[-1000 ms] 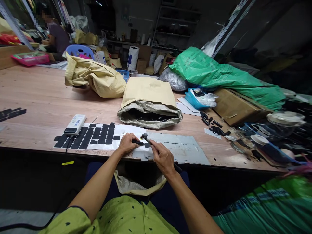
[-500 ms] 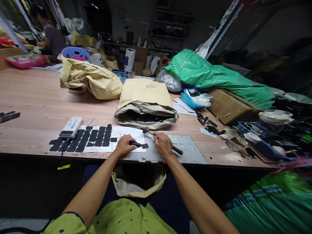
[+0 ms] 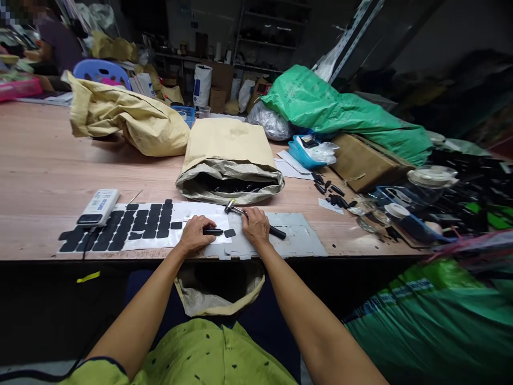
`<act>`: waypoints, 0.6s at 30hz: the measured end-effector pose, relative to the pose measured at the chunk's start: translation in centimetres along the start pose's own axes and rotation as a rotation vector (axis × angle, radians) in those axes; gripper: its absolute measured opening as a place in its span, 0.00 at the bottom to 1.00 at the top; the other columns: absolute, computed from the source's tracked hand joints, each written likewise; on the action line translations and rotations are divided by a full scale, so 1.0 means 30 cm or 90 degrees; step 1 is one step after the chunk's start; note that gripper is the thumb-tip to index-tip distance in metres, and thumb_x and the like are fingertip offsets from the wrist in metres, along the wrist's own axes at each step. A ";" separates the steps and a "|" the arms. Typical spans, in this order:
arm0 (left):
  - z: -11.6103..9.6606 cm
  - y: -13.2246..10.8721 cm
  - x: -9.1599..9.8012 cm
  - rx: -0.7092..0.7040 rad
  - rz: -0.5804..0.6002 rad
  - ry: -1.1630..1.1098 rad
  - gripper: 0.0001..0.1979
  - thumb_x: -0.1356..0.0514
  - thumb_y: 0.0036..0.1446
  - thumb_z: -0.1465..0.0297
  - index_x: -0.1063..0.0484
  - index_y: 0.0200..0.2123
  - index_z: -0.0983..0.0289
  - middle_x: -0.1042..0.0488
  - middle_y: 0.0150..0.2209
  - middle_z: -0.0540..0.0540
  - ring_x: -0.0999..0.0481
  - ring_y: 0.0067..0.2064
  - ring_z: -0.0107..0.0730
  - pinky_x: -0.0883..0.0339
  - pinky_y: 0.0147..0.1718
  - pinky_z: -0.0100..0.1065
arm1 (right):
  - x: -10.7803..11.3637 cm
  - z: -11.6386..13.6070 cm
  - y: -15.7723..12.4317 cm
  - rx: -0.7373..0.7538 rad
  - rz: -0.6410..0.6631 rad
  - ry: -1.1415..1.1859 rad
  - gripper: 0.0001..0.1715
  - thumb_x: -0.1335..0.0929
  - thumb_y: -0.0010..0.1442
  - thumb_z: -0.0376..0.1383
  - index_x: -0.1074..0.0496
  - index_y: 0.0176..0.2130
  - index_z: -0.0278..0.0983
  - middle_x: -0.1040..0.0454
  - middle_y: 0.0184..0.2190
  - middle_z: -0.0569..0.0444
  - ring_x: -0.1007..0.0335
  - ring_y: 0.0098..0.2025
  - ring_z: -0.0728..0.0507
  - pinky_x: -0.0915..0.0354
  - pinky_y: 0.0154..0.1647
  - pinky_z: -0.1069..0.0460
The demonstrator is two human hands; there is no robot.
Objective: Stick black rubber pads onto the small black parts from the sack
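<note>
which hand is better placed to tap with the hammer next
Probably the right hand: it is on the shaft of the hammer, between the head and the black grip, while the left hand is occupied with a slim black piece.

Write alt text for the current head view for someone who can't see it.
A person's left hand holds a black piece and the right hand holds a hammer over a grey sheet on a wood-patterned table. Rows of dark squares lie on white sheeting to the left; behind the hands, an open tan bag shows black things inside.
</note>
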State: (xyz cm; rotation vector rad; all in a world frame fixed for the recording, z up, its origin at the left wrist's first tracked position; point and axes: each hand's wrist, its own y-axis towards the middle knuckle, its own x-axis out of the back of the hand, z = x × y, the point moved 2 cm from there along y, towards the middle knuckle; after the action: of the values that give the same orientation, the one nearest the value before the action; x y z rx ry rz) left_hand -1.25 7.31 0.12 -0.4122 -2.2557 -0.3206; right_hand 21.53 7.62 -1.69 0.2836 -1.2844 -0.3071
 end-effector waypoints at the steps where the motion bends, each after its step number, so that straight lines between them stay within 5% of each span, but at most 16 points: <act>1: 0.002 0.005 -0.001 -0.001 0.001 0.004 0.12 0.34 0.47 0.69 0.22 0.38 0.60 0.25 0.36 0.52 0.30 0.41 0.39 0.37 0.43 0.39 | 0.001 0.002 0.001 -0.002 0.005 -0.009 0.16 0.38 0.64 0.37 0.27 0.48 0.40 0.28 0.42 0.49 0.39 0.44 0.41 0.47 0.43 0.49; 6: -0.027 -0.003 0.018 0.000 -0.025 -0.030 0.09 0.36 0.52 0.66 0.22 0.37 0.61 0.25 0.35 0.53 0.31 0.41 0.38 0.37 0.45 0.39 | 0.002 0.007 0.004 -0.014 0.024 -0.030 0.15 0.38 0.64 0.37 0.27 0.48 0.39 0.29 0.42 0.48 0.40 0.44 0.41 0.47 0.42 0.49; 10: -0.111 -0.140 0.006 -0.006 -0.011 -0.216 0.16 0.48 0.64 0.61 0.25 0.45 0.62 0.24 0.37 0.54 0.28 0.39 0.36 0.35 0.43 0.36 | -0.002 0.006 0.005 -0.015 0.020 -0.020 0.14 0.38 0.64 0.37 0.27 0.47 0.39 0.29 0.42 0.49 0.40 0.43 0.42 0.48 0.41 0.49; 14: -0.132 -0.335 -0.147 0.012 0.192 -0.297 0.19 0.49 0.64 0.56 0.25 0.43 0.61 0.25 0.30 0.50 0.28 0.32 0.32 0.36 0.35 0.31 | -0.008 0.003 0.004 -0.018 0.010 -0.026 0.14 0.38 0.64 0.37 0.28 0.47 0.39 0.29 0.42 0.49 0.40 0.44 0.42 0.49 0.41 0.49; 18: -0.015 -0.425 -0.333 0.169 0.254 -0.188 0.20 0.48 0.62 0.54 0.24 0.40 0.62 0.24 0.32 0.51 0.26 0.34 0.35 0.37 0.33 0.31 | -0.008 0.004 0.003 -0.014 0.016 -0.029 0.15 0.38 0.64 0.37 0.28 0.47 0.38 0.29 0.42 0.48 0.41 0.43 0.42 0.48 0.40 0.49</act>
State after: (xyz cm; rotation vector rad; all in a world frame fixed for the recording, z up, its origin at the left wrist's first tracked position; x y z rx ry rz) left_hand 0.29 -6.41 -8.37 -0.7918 -2.3875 0.2594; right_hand 21.36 7.80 -1.85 0.2424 -1.3278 -0.3079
